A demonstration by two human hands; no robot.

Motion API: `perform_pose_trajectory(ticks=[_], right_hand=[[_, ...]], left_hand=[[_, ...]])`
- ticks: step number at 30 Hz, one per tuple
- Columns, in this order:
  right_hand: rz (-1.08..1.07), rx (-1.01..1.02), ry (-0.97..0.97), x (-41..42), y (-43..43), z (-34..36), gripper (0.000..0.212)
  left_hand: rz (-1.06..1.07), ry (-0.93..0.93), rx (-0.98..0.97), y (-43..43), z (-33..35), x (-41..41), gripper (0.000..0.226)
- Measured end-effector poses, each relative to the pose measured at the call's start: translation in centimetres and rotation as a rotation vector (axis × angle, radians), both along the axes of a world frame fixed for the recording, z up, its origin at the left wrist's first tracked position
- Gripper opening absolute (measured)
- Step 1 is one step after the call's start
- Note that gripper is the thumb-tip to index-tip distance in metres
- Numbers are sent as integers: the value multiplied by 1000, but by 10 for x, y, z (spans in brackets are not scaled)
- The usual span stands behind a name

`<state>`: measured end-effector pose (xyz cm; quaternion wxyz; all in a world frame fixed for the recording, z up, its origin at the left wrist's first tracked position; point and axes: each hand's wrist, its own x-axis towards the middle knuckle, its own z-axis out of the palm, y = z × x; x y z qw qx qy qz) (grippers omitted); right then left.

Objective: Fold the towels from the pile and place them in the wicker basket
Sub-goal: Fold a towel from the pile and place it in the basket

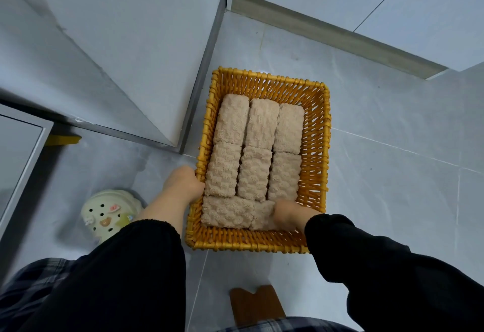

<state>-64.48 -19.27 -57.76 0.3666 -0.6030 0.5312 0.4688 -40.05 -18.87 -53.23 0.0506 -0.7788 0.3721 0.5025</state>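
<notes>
A yellow wicker basket (pixel 315 135) stands on the grey tiled floor. Inside it lie several folded beige towels (pixel 258 125) in neat rows, with one more towel (pixel 226 211) set crosswise along the near side. My left hand (pixel 183 183) grips the basket's left rim near its front corner. My right hand (pixel 290 214) is inside the basket at the near right, its fingers curled round the end of a folded towel (pixel 263 215) there. Both arms wear black sleeves.
A grey cabinet corner (pixel 199 83) stands just left of the basket. A pale green clog with charms (pixel 110 214) lies on the floor at the left. A wooden piece (pixel 255 305) shows near the bottom. A low ledge (pixel 340 36) runs behind the basket.
</notes>
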Motion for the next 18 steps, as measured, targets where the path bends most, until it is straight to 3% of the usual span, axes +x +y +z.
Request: perform_pose_trajectory(ticks=[3, 5, 8, 14, 18], right_hand=[[-1, 76, 21, 6, -11, 7, 30], [-21, -2, 0, 16, -18, 20, 28], [-99, -99, -111, 38, -26, 31, 27], [-282, -147, -349, 92, -40, 66, 30], [-266, -254, -517, 123, -47, 107, 27]], left_hand=[[13, 31, -3, 3, 3, 2, 14], [63, 62, -4, 3, 9, 4, 20], [99, 102, -24, -1, 24, 6, 23], [266, 283, -101, -2, 81, 9, 7], [327, 281, -208, 0, 123, 17, 11]])
